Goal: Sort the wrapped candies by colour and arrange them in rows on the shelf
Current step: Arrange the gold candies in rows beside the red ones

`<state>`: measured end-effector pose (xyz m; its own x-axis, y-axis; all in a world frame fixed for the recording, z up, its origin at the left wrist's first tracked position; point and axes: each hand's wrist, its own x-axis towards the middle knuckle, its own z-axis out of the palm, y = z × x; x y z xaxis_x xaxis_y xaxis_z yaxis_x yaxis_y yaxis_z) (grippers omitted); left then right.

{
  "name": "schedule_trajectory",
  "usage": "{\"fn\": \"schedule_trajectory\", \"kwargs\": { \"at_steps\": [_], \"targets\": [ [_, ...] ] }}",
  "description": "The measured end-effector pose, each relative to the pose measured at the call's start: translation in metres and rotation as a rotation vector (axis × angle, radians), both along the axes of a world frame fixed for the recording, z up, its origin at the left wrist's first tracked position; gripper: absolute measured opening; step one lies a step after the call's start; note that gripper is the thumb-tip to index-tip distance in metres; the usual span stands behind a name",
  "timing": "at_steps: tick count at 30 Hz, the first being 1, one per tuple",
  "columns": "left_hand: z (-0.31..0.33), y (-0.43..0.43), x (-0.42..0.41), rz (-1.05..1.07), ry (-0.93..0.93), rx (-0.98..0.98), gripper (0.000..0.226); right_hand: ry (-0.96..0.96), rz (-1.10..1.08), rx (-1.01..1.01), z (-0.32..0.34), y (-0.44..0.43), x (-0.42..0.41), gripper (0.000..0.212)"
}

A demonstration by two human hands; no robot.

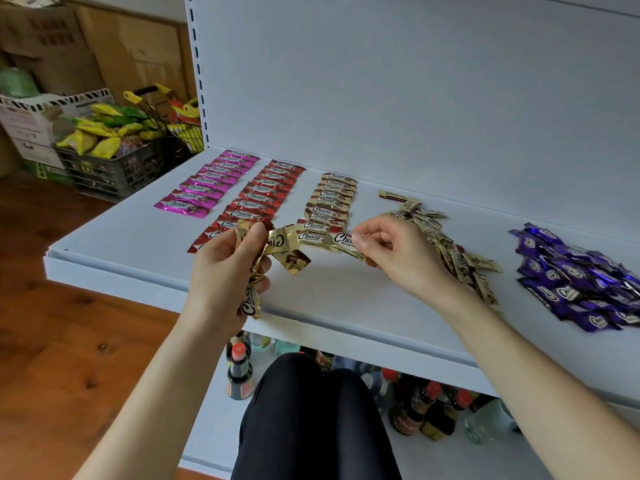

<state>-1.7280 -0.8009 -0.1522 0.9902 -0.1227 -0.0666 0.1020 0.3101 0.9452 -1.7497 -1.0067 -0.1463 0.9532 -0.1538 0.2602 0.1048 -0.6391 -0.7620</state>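
Gold candies [277,249] are sitting bunched in the left hand [221,271], its fingers curling round them over the shelf [138,233]. The right hand [398,254] is pinching a single gold candy [341,241] at the near end of the gold row [330,199], beside the red row [263,192].

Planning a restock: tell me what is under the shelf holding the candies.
Under the shelf, a lower shelf holds dark bottles with red caps and pale clear bottles. The person's dark-clothed knee and the shelf's front edge cover the rest.
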Motion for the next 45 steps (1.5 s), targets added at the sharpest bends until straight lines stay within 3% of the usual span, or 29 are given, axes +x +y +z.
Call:
{"fn": "schedule_trajectory", "kwargs": {
  "at_steps": [3,7,17,45],
  "targets": [
    [0.000,0.001,-0.001,0.003,0.005,-0.003,0.020,0.003,-0.016,-0.027,-0.004,0.004,-0.002,0.019],
    [0.001,0.001,-0.002,0.005,0.003,-0.024,0.021,0.059,0.015,-0.186,-0.005,0.006,-0.008,0.006],
    [-0.004,0.006,-0.015,0.007,0.037,-0.104,0.019,0.009,0.046,-0.406,-0.014,0.003,-0.028,0.013],
    [-0.003,0.018,-0.025,0.101,0.127,-0.132,0.020,-0.115,0.036,-0.431,-0.027,0.025,0.010,0.020]
  ]
}}
